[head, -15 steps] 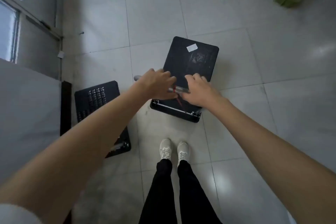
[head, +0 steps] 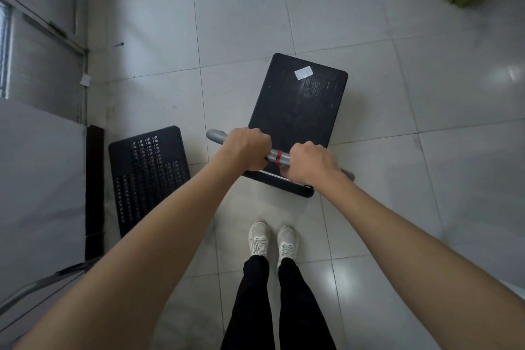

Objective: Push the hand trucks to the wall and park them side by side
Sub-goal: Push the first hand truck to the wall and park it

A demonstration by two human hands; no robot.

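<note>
Left hand (head: 246, 148) and right hand (head: 310, 162) both gripping grey cart handle (head: 275, 156), black cart (head: 298, 111) ahead, second cart (head: 147, 173) near left

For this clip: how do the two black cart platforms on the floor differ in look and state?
The perforated cart has a deck full of cut-out holes; the solid-deck cart has a closed surface with a white sticker. The solid-deck cart is gripped by the left hand and right hand on its grey handle; nobody touches the perforated cart. The perforated cart sits by the wall at left, the solid-deck cart out on the tiles, angled. Both are black and rectangular.
</note>
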